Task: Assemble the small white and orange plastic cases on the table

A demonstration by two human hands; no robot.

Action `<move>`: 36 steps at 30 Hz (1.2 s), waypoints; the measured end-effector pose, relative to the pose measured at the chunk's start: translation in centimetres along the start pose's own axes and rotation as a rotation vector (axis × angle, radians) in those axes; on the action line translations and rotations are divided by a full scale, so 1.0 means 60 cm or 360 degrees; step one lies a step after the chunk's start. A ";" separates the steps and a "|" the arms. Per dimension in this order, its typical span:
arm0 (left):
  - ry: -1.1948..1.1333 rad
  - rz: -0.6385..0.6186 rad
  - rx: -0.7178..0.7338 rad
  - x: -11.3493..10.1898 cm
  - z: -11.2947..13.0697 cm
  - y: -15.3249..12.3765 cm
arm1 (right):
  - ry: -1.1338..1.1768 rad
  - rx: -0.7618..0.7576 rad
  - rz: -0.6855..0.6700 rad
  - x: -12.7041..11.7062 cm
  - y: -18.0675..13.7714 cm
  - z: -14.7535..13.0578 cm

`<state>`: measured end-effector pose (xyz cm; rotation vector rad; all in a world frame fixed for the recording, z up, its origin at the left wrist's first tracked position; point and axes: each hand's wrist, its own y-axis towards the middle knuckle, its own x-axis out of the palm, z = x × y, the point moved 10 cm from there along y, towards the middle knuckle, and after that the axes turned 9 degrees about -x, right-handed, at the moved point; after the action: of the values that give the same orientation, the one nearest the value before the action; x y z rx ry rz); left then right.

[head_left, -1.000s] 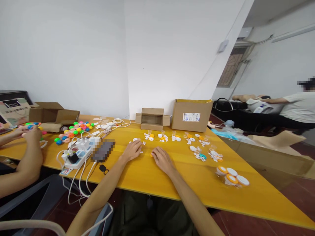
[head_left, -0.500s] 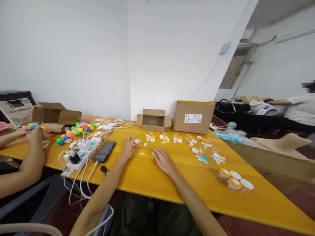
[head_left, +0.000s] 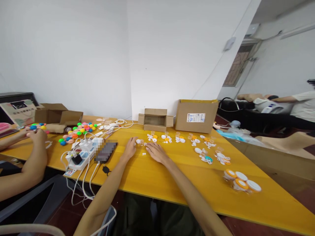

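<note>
Grip: can't tell, both palms hidden; L hand (head_left: 130, 150), R hand (head_left: 157, 152) nr white pcs (head_left: 138, 141).

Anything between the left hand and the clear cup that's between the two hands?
Yes, a white disc lies between the left hand and the cup, close beside the cup; whether they touch is too small to tell.

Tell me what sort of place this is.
Probably an indoor workroom: small plastic parts lie in groups on a yellow table, with an open cardboard box behind them and a power strip holding several plugs at the left.
</note>
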<state>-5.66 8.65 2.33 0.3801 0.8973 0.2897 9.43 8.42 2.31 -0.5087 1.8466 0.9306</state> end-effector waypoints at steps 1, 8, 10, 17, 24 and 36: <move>-0.0007 -0.0001 0.0001 0.001 -0.001 0.000 | 0.0000 -0.0014 -0.0007 0.002 0.003 -0.001; -0.0073 -0.0016 -0.0010 0.008 -0.004 0.001 | 0.0042 -0.0003 0.0041 -0.005 0.015 0.003; -0.0095 -0.0019 -0.0007 0.008 -0.005 0.002 | 0.0083 0.0056 0.0082 -0.012 0.022 0.008; -0.0087 -0.0049 0.0019 0.010 -0.006 0.002 | 0.0178 0.0057 0.0140 -0.015 0.064 -0.005; -0.0043 -0.0100 0.0036 0.013 0.005 -0.002 | 0.0191 0.0071 0.0069 -0.005 0.072 -0.012; 0.0095 -0.0005 0.0068 0.002 0.023 -0.005 | 0.0041 -0.0304 0.0218 -0.040 0.015 -0.041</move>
<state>-4.47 8.18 2.90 0.4114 0.9639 0.2801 8.47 6.92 5.38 -0.5171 1.8431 1.2059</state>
